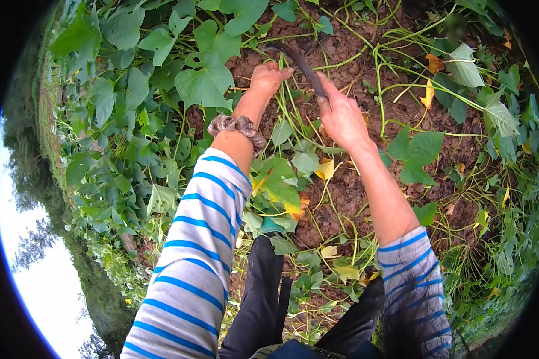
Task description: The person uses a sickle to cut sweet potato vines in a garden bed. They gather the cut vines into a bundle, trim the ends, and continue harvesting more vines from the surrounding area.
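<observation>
My right hand (345, 117) grips a sickle, its handle mostly hidden in my fingers. The dark curved blade (302, 66) reaches up and left over the soil, and its tip curves above my left hand (268, 77). That hand is closed around a bunch of green vine stems (285, 102), which trail from it towards my body. A brown fabric scrunchie (237, 130) circles my left wrist. Broad lobed leaves (205, 80), which look like sweet potato leaves, crowd beside the left hand.
Reddish-brown clumpy soil (341, 202) shows between the stems. Long loose vines (379, 85) sprawl to the right, with yellowed leaves (325, 169) among them. My dark trouser leg (261, 278) and a green shoe (271, 225) stand among the foliage. Trees (40, 179) rise at the far left.
</observation>
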The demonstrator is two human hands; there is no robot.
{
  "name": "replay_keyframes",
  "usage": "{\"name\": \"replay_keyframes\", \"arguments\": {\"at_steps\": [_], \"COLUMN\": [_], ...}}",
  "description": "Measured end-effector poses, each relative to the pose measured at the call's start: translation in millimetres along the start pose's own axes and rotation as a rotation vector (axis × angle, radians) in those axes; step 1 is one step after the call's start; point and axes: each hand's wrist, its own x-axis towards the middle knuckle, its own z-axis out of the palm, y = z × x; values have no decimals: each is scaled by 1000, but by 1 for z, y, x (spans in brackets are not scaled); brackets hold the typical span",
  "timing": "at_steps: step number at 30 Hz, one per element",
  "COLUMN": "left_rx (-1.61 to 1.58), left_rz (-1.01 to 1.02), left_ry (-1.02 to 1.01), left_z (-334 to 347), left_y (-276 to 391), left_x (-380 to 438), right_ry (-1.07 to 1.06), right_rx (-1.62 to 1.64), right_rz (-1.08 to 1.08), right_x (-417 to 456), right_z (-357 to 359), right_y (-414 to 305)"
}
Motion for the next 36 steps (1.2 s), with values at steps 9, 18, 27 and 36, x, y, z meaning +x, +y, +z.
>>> {"name": "replay_keyframes", "arguments": {"at_steps": [9, 18, 27, 36], "left_rx": [527, 848, -31, 603], "left_rz": [336, -160, -469, -635], "left_ry": [-10, -176, 473, 257], "left_z": [-101, -135, -131, -129], "left_y": [-14, -88, -238, -215], "left_x": [-62, -305, -248, -261], "right_ry": [-15, -135, -315, -547], "right_rx": [-50, 297, -104, -3], "right_rz": [47, 358, -60, 7], "right_x": [-143, -262, -170, -257], "right_z": [-2, 24, 82, 59], "right_y": [84, 88, -8, -24]}}
